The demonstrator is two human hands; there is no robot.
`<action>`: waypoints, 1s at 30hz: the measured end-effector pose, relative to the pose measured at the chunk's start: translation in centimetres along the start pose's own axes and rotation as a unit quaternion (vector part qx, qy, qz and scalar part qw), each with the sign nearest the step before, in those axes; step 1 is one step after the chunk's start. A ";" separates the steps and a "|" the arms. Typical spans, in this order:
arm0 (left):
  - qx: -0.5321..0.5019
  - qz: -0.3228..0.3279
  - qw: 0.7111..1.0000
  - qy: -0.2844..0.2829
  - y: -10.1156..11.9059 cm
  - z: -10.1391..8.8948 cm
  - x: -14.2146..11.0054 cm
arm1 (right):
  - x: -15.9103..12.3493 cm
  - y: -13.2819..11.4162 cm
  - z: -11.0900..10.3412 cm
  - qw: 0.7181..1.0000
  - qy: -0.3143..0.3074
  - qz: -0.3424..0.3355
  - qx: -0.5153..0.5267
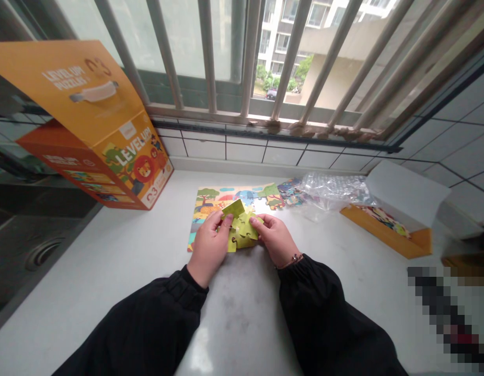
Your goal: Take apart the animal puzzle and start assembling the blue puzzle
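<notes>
Several yellow-green puzzle pieces [246,230] are gathered between my two hands, above the near part of a partly joined jigsaw puzzle [210,196]. My left hand [211,240] pinches pieces between thumb and fingers, one of them standing up at the top. With thumb and fingertips, my right hand [277,237] grips the right side of the same group of pieces. The puzzle shows trees and animals, and a gap with white counter shows near its upper right. My hands and the held pieces hide its lower part.
An orange puzzle box [128,162] stands at the left beside a dark sink [42,250]. Right of the puzzle lie loose pieces [291,190] and clear plastic wrap [332,188]. An open box [416,245] holding pieces is farther right. Window bars [210,57] rise behind the counter.
</notes>
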State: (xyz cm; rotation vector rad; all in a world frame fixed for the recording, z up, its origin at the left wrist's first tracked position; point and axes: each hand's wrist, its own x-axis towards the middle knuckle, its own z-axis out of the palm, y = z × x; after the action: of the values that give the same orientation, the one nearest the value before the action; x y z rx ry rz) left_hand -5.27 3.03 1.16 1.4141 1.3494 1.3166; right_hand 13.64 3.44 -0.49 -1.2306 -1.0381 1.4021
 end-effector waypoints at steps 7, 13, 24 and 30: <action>-0.026 0.036 0.998 -0.038 1.3 -0.2 -0.1 | -0.2 -0.2 0.3 0.995 -0.050 0.051 0.075; -0.109 -0.053 0.992 0.032 -0.2 0.2 0.2 | -0.2 0.2 0.3 0.996 -0.052 0.057 0.053; -0.178 -0.138 0.967 -0.117 -0.5 0.6 0.2 | 0.4 0.6 -0.5 0.998 0.004 -0.059 0.012; -0.140 -0.122 0.971 -0.148 -0.5 1.0 -0.5 | 0.4 0.6 -0.8 0.998 -0.021 -0.059 -0.012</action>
State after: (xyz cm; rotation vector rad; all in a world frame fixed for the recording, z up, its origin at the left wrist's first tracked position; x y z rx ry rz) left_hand -4.37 2.71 0.41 1.1567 1.0533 1.0403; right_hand 14.38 3.77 -1.29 -1.1415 -1.1408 1.3324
